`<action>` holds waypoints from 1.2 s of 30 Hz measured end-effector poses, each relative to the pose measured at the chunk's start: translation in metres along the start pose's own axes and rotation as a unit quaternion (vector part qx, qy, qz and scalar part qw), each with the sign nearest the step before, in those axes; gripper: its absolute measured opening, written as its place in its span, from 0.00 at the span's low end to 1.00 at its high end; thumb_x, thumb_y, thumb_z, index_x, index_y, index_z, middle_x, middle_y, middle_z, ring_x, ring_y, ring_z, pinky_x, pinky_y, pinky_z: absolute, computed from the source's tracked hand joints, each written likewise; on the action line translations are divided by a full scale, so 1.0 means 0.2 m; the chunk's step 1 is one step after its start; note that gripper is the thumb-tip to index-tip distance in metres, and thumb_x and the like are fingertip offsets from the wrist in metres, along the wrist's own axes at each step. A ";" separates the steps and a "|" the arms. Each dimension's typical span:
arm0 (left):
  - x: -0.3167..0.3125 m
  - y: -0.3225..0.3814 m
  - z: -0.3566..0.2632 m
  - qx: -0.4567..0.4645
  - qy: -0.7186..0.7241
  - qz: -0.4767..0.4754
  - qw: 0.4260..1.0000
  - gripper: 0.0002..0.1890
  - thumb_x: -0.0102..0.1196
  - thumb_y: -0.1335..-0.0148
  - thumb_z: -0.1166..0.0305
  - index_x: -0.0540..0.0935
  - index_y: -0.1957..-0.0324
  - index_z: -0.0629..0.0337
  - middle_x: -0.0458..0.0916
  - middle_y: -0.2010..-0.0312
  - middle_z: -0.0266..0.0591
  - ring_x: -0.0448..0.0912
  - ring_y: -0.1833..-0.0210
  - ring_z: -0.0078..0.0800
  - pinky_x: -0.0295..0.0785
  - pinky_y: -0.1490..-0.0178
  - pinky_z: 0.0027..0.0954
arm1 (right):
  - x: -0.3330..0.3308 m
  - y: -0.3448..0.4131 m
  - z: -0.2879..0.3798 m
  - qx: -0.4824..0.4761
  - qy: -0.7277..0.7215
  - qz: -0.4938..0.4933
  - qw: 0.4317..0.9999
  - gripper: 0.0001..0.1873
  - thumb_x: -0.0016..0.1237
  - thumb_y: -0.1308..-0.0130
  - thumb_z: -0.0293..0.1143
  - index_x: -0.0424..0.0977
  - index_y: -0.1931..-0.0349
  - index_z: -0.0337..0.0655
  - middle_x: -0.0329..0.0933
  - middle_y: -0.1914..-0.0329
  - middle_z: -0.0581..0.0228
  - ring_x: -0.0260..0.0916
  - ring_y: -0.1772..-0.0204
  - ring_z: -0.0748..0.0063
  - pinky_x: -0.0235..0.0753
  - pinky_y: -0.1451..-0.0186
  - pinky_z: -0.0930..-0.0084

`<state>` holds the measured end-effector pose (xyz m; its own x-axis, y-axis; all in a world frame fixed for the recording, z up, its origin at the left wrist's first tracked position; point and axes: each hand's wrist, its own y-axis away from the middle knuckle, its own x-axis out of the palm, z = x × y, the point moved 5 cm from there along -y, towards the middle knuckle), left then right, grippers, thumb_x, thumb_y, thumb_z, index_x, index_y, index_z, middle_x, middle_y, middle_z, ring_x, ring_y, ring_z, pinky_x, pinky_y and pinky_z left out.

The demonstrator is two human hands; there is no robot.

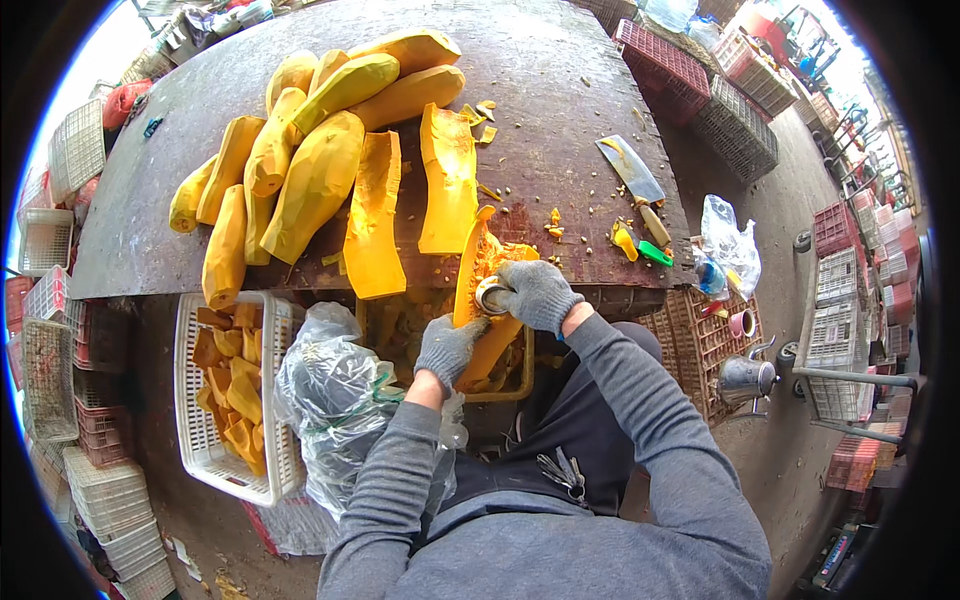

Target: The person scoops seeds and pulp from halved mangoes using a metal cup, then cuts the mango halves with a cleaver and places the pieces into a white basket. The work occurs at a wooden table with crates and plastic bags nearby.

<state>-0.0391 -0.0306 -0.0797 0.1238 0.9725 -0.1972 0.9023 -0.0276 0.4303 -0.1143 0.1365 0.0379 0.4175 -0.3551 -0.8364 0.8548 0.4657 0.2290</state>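
Note:
My left hand (452, 347), in a grey knit glove, grips the lower end of a split pumpkin piece (466, 274) at the table's front edge. Gloved as well, my right hand (541, 294) is closed on a round metal scraper (491, 295), which presses against the stringy, seedy flesh. Under both hands stands a yellow-rimmed bin (529, 364) with pumpkin scraps in it. Two hollowed pumpkin slabs (375, 217) lie just beyond, cut faces up. Several peeled long pumpkins (319, 180) are heaped at the table's left.
On the wooden table (540, 67), a cleaver (634, 172) and a green-handled peeler (652, 253) lie at right among seeds. A white basket (281, 457) of pumpkin chunks and plastic bags (330, 390) stand left. A metal kettle (746, 376) and a mug (742, 323) rest on a crate (694, 352).

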 end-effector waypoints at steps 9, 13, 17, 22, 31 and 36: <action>0.01 0.02 -0.01 0.029 0.052 0.014 0.998 0.14 0.67 0.31 0.65 0.90 0.53 0.69 0.92 0.63 0.51 0.89 0.63 0.33 0.81 0.60 0.33 | -0.18 -0.19 -0.20 0.115 -0.003 -0.110 0.987 0.23 0.50 0.30 0.48 0.83 0.57 0.34 0.86 0.58 0.40 0.85 0.50 0.39 0.81 0.42 0.52; -0.01 0.00 -0.01 0.071 -0.049 -0.013 0.996 0.17 0.69 0.33 0.63 0.89 0.53 0.71 0.92 0.64 0.50 0.89 0.64 0.32 0.81 0.61 0.33 | -0.14 -0.18 -0.19 0.129 -0.056 -0.087 0.986 0.22 0.53 0.30 0.48 0.82 0.54 0.34 0.85 0.52 0.38 0.84 0.45 0.42 0.79 0.40 0.53; 0.00 0.01 0.02 0.022 -0.023 -0.028 0.999 0.23 0.70 0.37 0.54 0.89 0.56 0.70 0.90 0.66 0.56 0.90 0.62 0.45 0.81 0.58 0.41 | -0.03 -0.14 -0.12 0.018 0.043 0.032 0.998 0.21 0.53 0.30 0.48 0.83 0.56 0.37 0.86 0.53 0.42 0.84 0.46 0.41 0.80 0.42 0.52; 0.01 0.02 -0.02 0.016 0.010 -0.028 0.999 0.25 0.70 0.38 0.51 0.89 0.58 0.69 0.89 0.66 0.59 0.89 0.61 0.50 0.80 0.57 0.44 | -0.09 -0.19 -0.18 0.065 0.070 -0.040 0.995 0.18 0.57 0.33 0.44 0.83 0.59 0.36 0.86 0.59 0.41 0.85 0.50 0.40 0.82 0.47 0.51; 0.03 0.08 0.00 -0.009 -0.031 -0.010 0.999 0.21 0.73 0.38 0.59 0.89 0.53 0.68 0.92 0.65 0.49 0.89 0.64 0.34 0.81 0.58 0.36 | -0.28 -0.21 -0.26 0.177 0.033 -0.078 0.981 0.22 0.49 0.29 0.46 0.84 0.55 0.33 0.84 0.50 0.34 0.83 0.43 0.37 0.81 0.38 0.52; 0.04 0.08 0.03 -0.001 -0.102 -0.024 0.994 0.21 0.72 0.38 0.59 0.89 0.53 0.68 0.92 0.65 0.49 0.89 0.65 0.35 0.82 0.58 0.37 | -0.14 -0.18 -0.19 0.086 0.077 0.047 0.992 0.22 0.51 0.35 0.46 0.84 0.57 0.34 0.85 0.53 0.38 0.83 0.44 0.39 0.80 0.38 0.51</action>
<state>-0.0206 -0.0251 -0.0802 0.1625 0.9052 -0.3928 0.9082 0.0184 0.4182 -0.1680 0.1607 0.0348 0.4577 -0.1813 -0.8704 0.8595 0.3409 0.3809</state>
